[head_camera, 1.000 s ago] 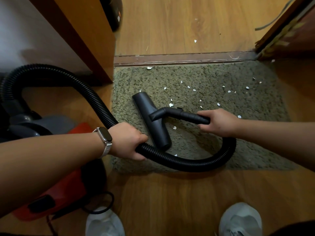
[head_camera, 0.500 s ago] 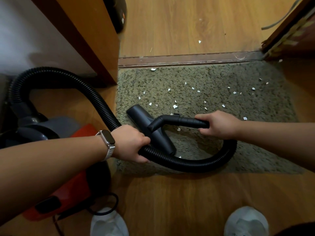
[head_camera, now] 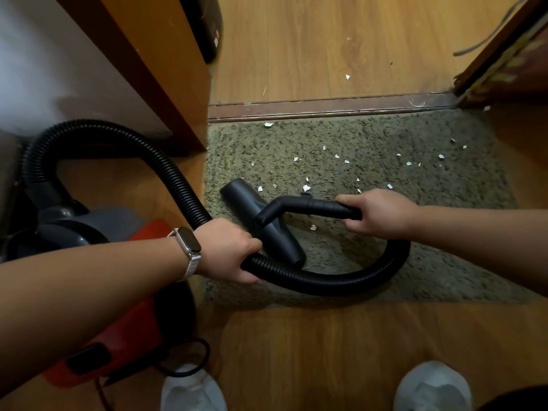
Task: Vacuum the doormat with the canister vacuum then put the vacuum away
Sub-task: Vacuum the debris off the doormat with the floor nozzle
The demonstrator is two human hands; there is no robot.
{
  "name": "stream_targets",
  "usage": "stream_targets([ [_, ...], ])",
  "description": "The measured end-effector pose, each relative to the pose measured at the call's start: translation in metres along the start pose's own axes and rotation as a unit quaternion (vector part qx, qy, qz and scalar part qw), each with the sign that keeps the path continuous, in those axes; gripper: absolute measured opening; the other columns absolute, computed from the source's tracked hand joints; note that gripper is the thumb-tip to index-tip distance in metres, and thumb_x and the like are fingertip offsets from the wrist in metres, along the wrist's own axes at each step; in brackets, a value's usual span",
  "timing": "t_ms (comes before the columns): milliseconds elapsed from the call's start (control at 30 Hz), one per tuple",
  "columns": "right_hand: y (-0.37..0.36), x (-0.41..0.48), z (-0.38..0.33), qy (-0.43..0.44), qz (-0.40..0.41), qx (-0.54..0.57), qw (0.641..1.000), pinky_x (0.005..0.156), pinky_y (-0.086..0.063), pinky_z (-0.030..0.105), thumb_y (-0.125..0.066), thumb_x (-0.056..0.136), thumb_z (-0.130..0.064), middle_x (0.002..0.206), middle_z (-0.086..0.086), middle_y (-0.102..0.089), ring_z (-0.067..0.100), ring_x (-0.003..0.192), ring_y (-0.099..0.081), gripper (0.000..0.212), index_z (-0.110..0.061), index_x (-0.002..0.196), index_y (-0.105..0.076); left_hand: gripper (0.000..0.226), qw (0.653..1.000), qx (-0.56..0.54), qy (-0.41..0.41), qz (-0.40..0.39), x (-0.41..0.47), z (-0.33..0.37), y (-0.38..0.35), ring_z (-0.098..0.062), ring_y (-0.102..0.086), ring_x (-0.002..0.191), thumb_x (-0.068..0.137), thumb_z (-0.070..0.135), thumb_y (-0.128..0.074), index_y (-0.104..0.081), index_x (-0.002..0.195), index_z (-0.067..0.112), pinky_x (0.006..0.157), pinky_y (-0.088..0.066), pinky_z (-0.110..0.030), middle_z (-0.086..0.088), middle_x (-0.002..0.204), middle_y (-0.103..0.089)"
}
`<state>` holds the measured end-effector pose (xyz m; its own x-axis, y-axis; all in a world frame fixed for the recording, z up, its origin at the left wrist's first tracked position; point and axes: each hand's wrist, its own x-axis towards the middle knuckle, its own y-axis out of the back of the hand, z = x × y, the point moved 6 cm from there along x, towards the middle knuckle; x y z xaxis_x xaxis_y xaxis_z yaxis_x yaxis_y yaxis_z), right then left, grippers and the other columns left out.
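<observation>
One red canister vacuum [head_camera: 130, 348] sits left of the doormat [head_camera: 430, 232]. At the doormat's left edge the left hand [head_camera: 228, 249] curls its fingers round the one black hose [head_camera: 341, 280]. One nozzle [head_camera: 252, 209] rests on the doormat among white scraps [head_camera: 306, 188]; the right hand [head_camera: 376, 213] wraps its fingers round the wand [head_camera: 320, 204].

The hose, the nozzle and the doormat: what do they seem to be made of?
The hose looks like flexible black plastic, ribbed all along and slightly glossy. The nozzle seems to be hard matte plastic, dark grey and smooth with soft highlights. The doormat looks like shaggy textile pile, grey-green and dull; which fibre cannot be told.
</observation>
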<state>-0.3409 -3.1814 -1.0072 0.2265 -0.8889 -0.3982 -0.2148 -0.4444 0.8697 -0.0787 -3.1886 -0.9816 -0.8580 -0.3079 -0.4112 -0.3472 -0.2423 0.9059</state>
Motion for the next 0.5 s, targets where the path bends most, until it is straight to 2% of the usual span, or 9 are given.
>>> stream_targets([
  [100, 0.005, 0.004, -0.009, 0.012, -0.002, -0.014, 1.000, 0.060, -0.045, 0.029, -0.061, 0.088, -0.046, 0.073, -0.007, -0.060, 0.020, 0.066, -0.056, 0.034, -0.041, 0.121, -0.055, 0.055, 1.000, 0.000, -0.002, -0.003, -0.002, 0.000, -0.001, -0.024, -0.066, 0.081, 0.083, 0.075, -0.048, -0.059, 0.095, 0.022, 0.072, -0.054, -0.036, 0.002, 0.087, -0.068],
  [300, 0.041, 0.022, 0.001, -0.060, 0.050, 0.052, 0.996, 0.060, -0.049, 0.029, -0.065, 0.088, -0.041, 0.070, -0.007, -0.060, 0.021, 0.068, -0.062, 0.031, -0.038, 0.119, -0.059, 0.066, 0.999, 0.009, 0.020, 0.031, -0.009, -0.014, -0.003, -0.026, -0.067, 0.076, 0.074, 0.081, -0.028, -0.056, 0.089, 0.024, 0.069, -0.055, -0.035, 0.002, 0.080, -0.068],
  [433, 0.043, 0.038, -0.010, -0.063, 0.040, 0.042, 0.996, 0.063, -0.052, 0.030, -0.062, 0.089, -0.041, 0.076, -0.007, -0.063, 0.015, 0.065, -0.059, 0.036, -0.038, 0.125, -0.058, 0.056, 0.999, 0.021, 0.030, 0.019, -0.009, -0.022, 0.000, -0.024, -0.067, 0.080, 0.080, 0.079, -0.042, -0.054, 0.090, 0.025, 0.071, -0.054, -0.035, 0.003, 0.084, -0.068],
  [500, 0.037, 0.043, -0.022, -0.045, 0.025, 0.022, 0.998, 0.064, -0.052, 0.029, -0.061, 0.090, -0.043, 0.078, -0.005, -0.064, 0.018, 0.067, -0.059, 0.037, -0.038, 0.126, -0.057, 0.053, 0.999, 0.023, 0.025, 0.017, -0.012, -0.024, 0.001, -0.024, -0.066, 0.081, 0.082, 0.077, -0.045, -0.055, 0.090, 0.025, 0.071, -0.054, -0.035, 0.004, 0.085, -0.067],
])
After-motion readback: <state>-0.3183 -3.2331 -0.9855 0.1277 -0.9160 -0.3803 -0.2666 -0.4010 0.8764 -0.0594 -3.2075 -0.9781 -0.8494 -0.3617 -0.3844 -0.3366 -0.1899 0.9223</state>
